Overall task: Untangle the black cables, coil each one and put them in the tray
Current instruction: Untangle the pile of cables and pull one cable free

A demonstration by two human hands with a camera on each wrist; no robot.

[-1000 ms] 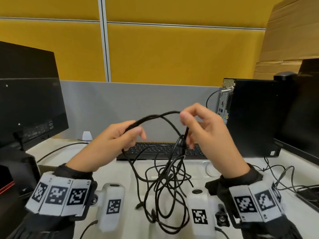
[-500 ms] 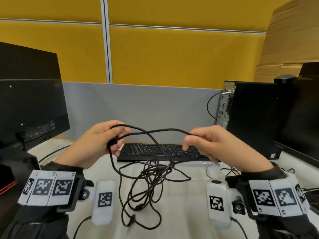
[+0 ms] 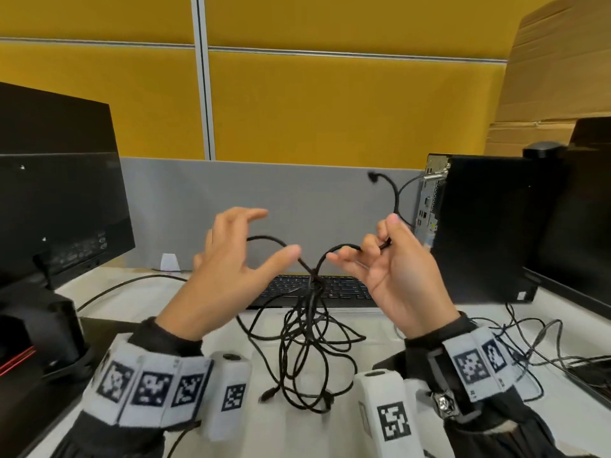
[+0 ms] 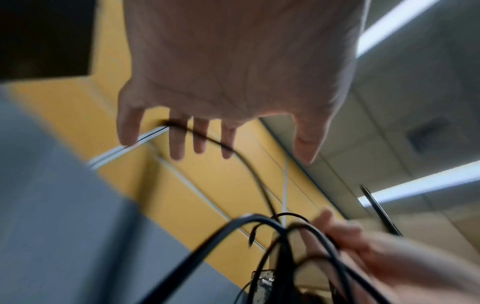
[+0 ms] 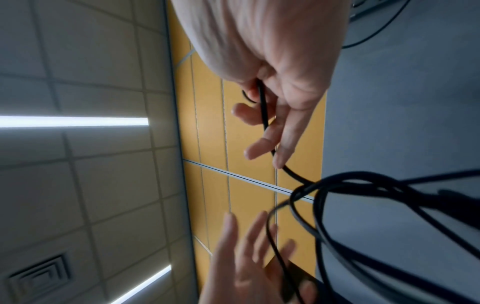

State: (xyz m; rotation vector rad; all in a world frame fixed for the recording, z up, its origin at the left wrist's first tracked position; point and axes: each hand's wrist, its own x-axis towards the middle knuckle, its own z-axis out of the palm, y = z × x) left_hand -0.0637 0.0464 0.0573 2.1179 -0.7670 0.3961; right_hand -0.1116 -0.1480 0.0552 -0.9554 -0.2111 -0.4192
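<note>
A tangle of black cables [image 3: 307, 355] hangs from a knot [image 3: 313, 283] down onto the white desk [image 3: 380, 328]. My right hand [image 3: 377, 242] is raised at centre right and grips one black cable [image 5: 262, 115] in curled fingers; the free end [image 3: 373, 177] curves up above it. My left hand [image 3: 276, 233] is raised at centre left with its fingers spread. A strand [image 3: 264, 239] from the knot runs loosely across those fingers [image 4: 179, 142], and nothing is pinched. I cannot make out a tray.
A black keyboard [image 3: 344, 290] lies behind the tangle. A dark monitor [image 3: 56, 200] stands at the left, a black PC tower [image 3: 479, 226] and another screen [image 3: 582, 209] at the right. Loose thin cables [image 3: 529, 345] lie on the desk at right. A grey partition [image 3: 264, 193] closes off the back.
My left hand has let go of the cable and spread its fingers. Both hands rose; the right hand moved right, pulling a cable end up out of the tangle.
</note>
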